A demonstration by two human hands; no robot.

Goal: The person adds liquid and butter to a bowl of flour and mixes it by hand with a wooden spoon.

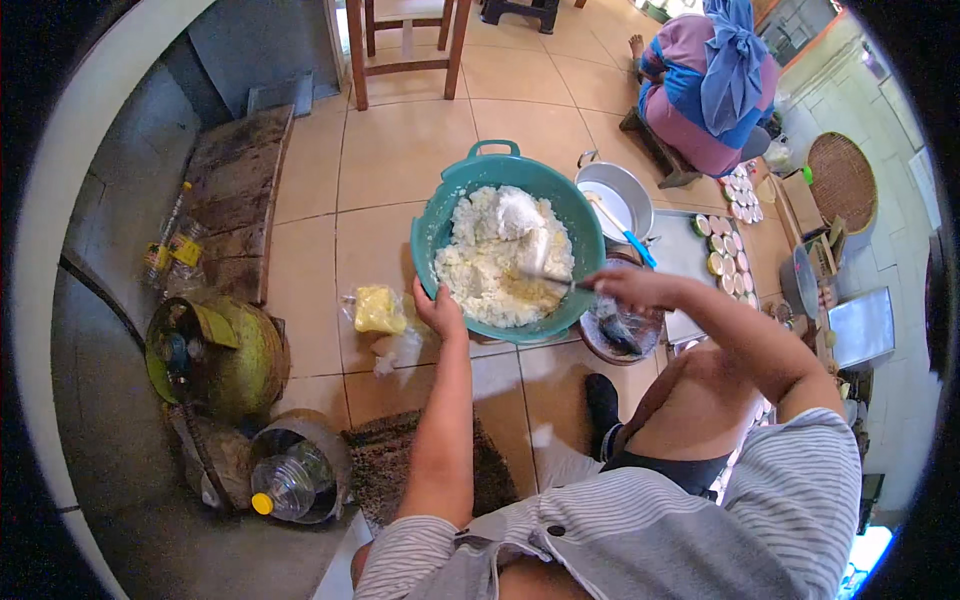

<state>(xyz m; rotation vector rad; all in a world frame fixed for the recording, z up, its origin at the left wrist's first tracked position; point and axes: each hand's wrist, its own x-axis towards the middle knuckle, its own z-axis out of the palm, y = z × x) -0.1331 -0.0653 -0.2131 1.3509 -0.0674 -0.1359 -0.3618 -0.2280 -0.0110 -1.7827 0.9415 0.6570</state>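
Note:
A green plastic basin point(429, 238) with handles stands before me, holding a pale, crumbly mixture point(480, 274) with a heap of white powder at its upper part. My left hand point(441, 309) grips the basin's near left rim. With my right hand point(628, 288) I hold a utensil point(559, 280) by its handle; its blurred head is in the mixture, so its kind is unclear. Left of the basin, a plastic bag of yellow stuff point(379, 310) lies on the tiles. To the right are a metal pot point(641, 196) with a blue-handled spatula point(628, 238) across it and a brown bowl point(600, 349).
A metal tray point(679, 319) with small filled cups point(724, 247) lies at the right. Beyond it, a person point(701, 90) sits on a low wooden stool point(660, 154). A green gas cylinder point(251, 360) and a large plastic bottle point(296, 480) are at the left; a wooden chair point(409, 67) stands ahead.

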